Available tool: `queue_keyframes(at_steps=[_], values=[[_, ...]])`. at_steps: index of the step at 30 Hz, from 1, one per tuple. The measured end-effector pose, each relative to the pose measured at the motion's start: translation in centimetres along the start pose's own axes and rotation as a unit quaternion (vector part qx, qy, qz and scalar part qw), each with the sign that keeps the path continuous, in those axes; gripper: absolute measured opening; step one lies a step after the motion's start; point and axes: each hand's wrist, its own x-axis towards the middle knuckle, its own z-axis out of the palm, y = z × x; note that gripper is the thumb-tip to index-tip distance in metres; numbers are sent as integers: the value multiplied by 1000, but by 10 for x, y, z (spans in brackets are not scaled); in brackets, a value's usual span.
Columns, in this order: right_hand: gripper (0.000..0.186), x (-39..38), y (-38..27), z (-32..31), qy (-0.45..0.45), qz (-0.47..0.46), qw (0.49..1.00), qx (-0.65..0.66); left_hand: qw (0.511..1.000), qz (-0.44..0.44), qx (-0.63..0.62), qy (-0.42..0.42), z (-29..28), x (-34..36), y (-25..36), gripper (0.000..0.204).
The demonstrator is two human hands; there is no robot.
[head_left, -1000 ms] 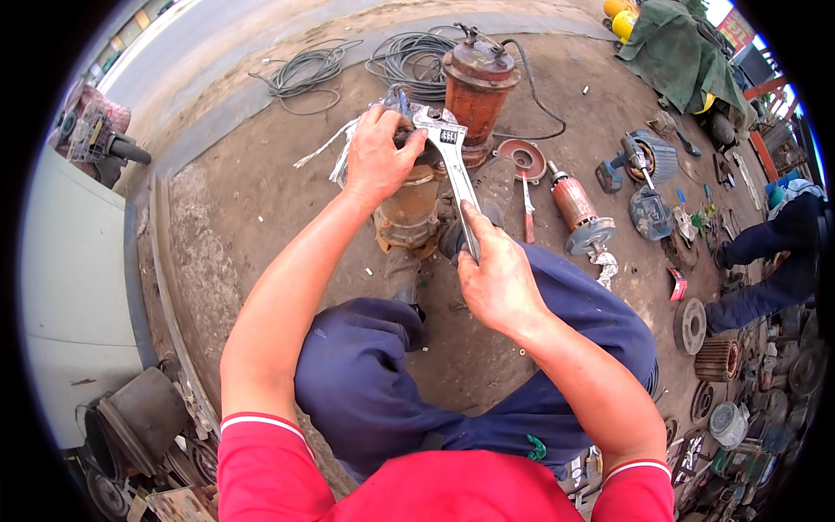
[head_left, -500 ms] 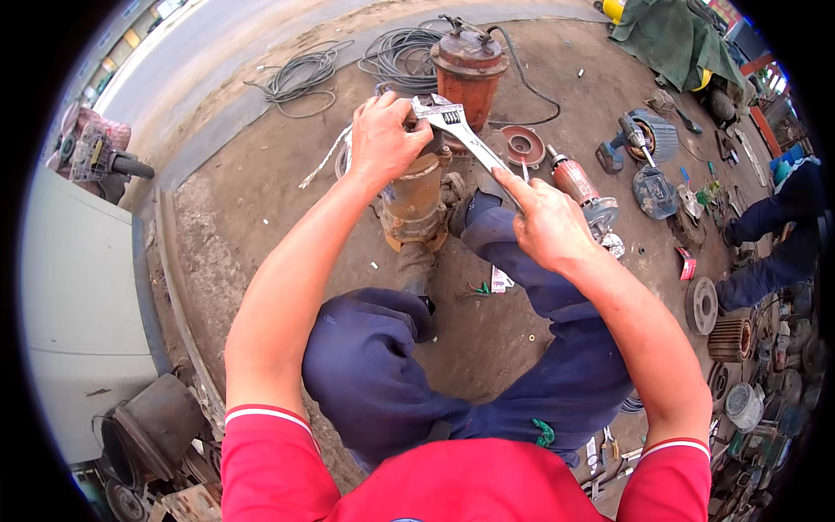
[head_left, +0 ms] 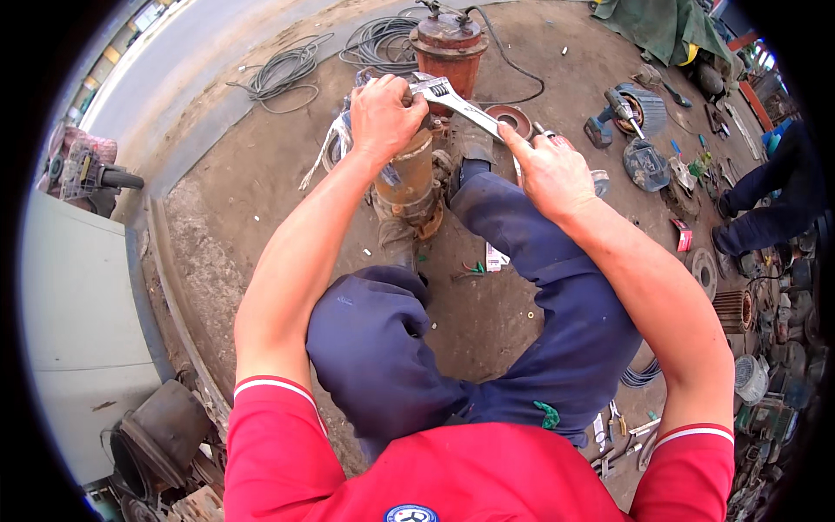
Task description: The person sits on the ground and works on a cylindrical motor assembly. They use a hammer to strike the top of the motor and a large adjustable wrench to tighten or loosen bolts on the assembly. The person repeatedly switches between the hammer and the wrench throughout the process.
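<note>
An adjustable wrench (head_left: 470,110) slants from the top of a rusty, yellow-brown pump (head_left: 409,178) down to my right hand (head_left: 557,174). That hand is closed round its handle, with the index finger laid along it. The wrench's jaw sits at the pump's top, beside the fingers of my left hand (head_left: 383,122). My left hand is curled round the pump's top part; its fingertips and most of what they grip are hidden. The pump stands upright between my feet. White rope (head_left: 337,139) hangs at its left side.
Behind the pump stands a red-brown motor housing (head_left: 450,56) with a black cable. Cable coils (head_left: 287,71) lie at the far left. To the right are a cordless impact wrench (head_left: 613,113), a blue-grey motor body (head_left: 645,109) and another person's legs (head_left: 765,191). A pale cabinet (head_left: 87,331) stands left.
The wrench's handle and my right hand have swung slightly up and away from me. My left hand stays at the pump's top. The whole view has shifted a little.
</note>
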Motion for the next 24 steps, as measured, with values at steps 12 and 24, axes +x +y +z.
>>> queue_keyframes(at_steps=[12, 24], values=[[60, 18, 27, 10, 10, -21, 1000, 18, 997, 47, -25, 47, 5, -2, -1, 24], [47, 41, 56, 18, 36, -50, 997, 52, 997, 10, 38, 65, 20, 9, 6, 23]])
